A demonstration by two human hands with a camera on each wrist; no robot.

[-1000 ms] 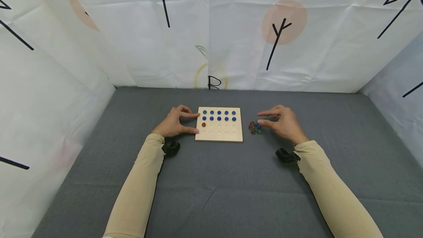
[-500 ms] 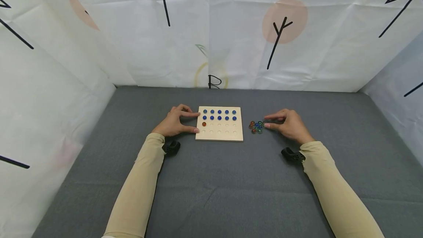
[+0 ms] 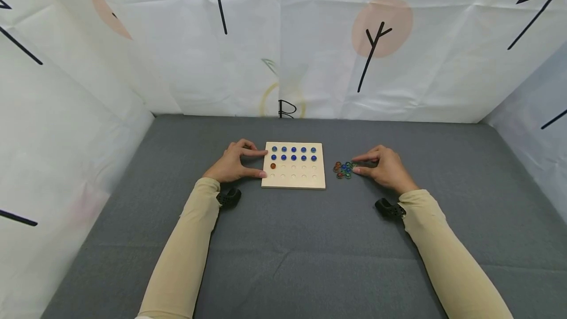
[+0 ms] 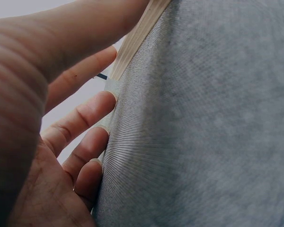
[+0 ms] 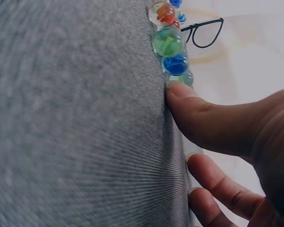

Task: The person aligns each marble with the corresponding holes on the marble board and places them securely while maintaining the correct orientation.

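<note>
A pale wooden board [image 3: 294,184] with rows of round hollows lies flat on the grey cloth. Blue marbles [image 3: 294,149] fill its two far rows, and one orange marble [image 3: 272,166] sits at the left of the third row. My left hand [image 3: 236,161] touches the board's left edge with thumb and index finger spread apart. Right of the board is a tight cluster of loose glass marbles [image 3: 339,175], orange, blue and green [image 5: 168,41]. My right hand [image 3: 384,166] is at the cluster's right side, thumb and index tips apart around its edge; the wrist view hides the index finger.
A grey cloth [image 3: 283,250] covers the table. White printed fabric [image 3: 310,63] stands behind it and at both sides. Each wrist wears a black device [image 3: 229,199]. Bare cloth separates the board from the loose marbles.
My right hand has moved right and lower, from over the marbles to their right side, its fingertips slightly closer together; lately it has edged left. My left hand stays at the board.
</note>
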